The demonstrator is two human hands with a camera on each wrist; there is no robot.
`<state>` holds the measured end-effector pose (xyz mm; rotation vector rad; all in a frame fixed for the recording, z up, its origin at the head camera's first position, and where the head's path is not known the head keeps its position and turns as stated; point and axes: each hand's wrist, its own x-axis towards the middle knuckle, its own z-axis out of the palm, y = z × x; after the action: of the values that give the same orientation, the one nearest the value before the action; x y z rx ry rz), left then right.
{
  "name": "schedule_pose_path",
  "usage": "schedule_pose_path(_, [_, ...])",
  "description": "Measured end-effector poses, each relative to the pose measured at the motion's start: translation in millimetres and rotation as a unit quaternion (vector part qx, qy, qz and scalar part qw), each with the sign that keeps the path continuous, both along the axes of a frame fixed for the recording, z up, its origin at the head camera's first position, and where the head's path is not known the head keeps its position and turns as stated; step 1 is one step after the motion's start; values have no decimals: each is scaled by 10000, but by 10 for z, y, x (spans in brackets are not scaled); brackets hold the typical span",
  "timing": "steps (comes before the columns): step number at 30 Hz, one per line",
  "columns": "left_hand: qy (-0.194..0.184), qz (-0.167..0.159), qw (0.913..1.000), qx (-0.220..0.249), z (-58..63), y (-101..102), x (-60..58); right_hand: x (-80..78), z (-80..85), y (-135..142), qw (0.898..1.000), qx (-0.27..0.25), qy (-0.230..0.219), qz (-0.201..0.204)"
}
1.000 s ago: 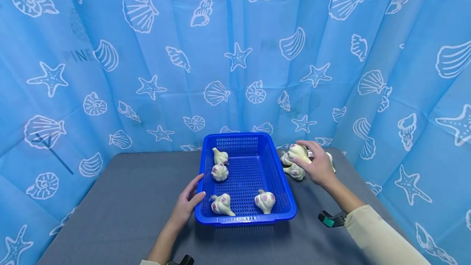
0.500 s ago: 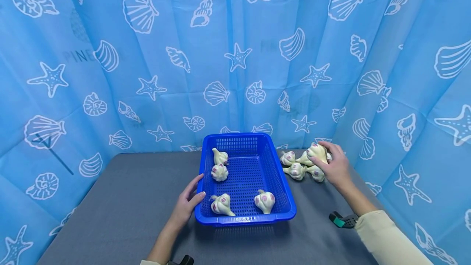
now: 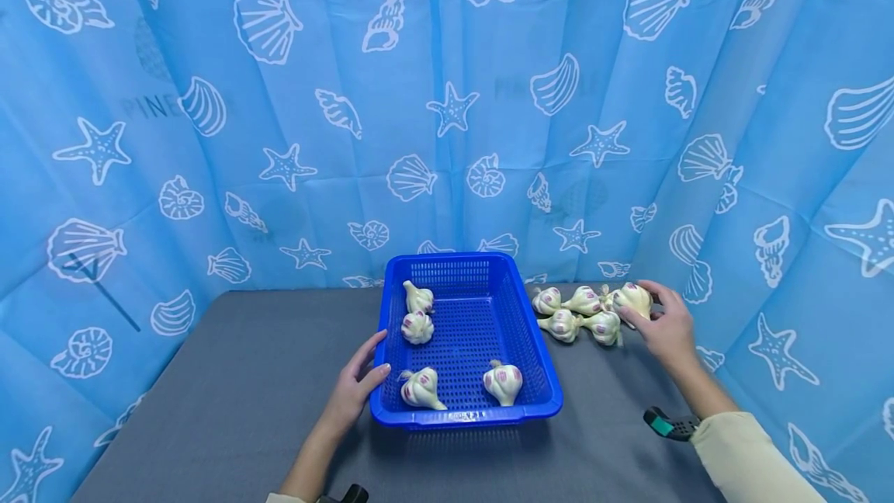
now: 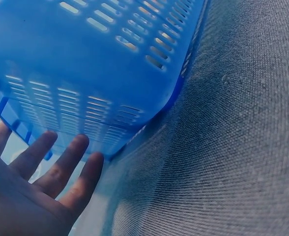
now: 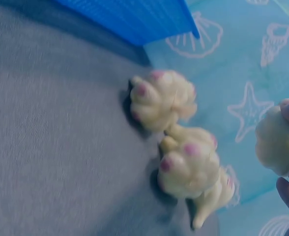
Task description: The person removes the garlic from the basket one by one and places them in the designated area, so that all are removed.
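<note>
Garlic bulb (image 3: 634, 300) gripped by the right fingers (image 3: 664, 295), seemingly above the table (image 3: 265, 379)

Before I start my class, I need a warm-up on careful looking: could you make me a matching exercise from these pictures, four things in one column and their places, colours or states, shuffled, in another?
Column one
1. Left hand
2. Basket
3. Right hand
4. Tabletop

Column two
A. Grey
B. Holding a garlic bulb
C. At the basket's side, on the person's left
D. Blue, with four garlic bulbs inside

Pairs: 1-C, 2-D, 3-B, 4-A
</note>
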<state>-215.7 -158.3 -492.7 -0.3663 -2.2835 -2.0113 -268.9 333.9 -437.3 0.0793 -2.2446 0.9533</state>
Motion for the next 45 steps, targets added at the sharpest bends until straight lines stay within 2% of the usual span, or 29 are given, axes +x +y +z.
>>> schedule_pose_path(6, [-18,6,10000,-1,1,1,-6,38,-98,146,9981,119,-553,-236])
schedule_pose_path(12, [-6,-19,10000,49,-11,5,-22,106,-242,262,9944,354,-881,-467])
schedule_pose_path(20, [-49,-2,10000,-33,16,10,1,154,-400,375,9864,362,-1529,-482])
schedule_pose_path(21, [-37,-4,10000,-20,-12,2,-14,147,-414,386,9853,364,-1599,-478])
schedule_pose_path(30, [4,-34,10000,76,-14,4,-18,82,-513,406,9749,522,-2102,-523])
schedule_pose_path(45, [-35,4,10000,-35,-14,-3,-7,-136,-549,435,9695,752,-2281,-489])
